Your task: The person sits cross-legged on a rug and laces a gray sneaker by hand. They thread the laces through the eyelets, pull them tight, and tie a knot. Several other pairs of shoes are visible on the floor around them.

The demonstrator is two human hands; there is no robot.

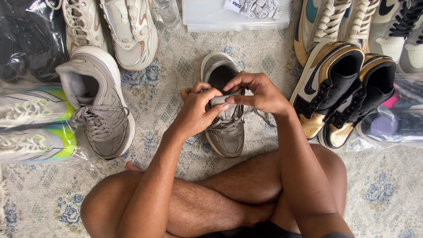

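Observation:
A grey-brown sneaker (227, 132) lies on the patterned rug just beyond my crossed legs, heel away from me. My left hand (198, 110) and my right hand (257, 92) meet over its tongue (219, 101). Both pinch the tongue and pull it up from the laces. The shoe's loose lace ends (264, 118) trail to the right under my right wrist. Its matching grey sneaker (98, 101) rests to the left, laces slack.
A black-and-gold pair (339, 88) sits on the right. Cream sneakers (119, 31) lie at the top left and bagged green-white shoes (35, 128) at the far left. More shoes (352, 22) are at the top right, a white box (207, 17) at the top.

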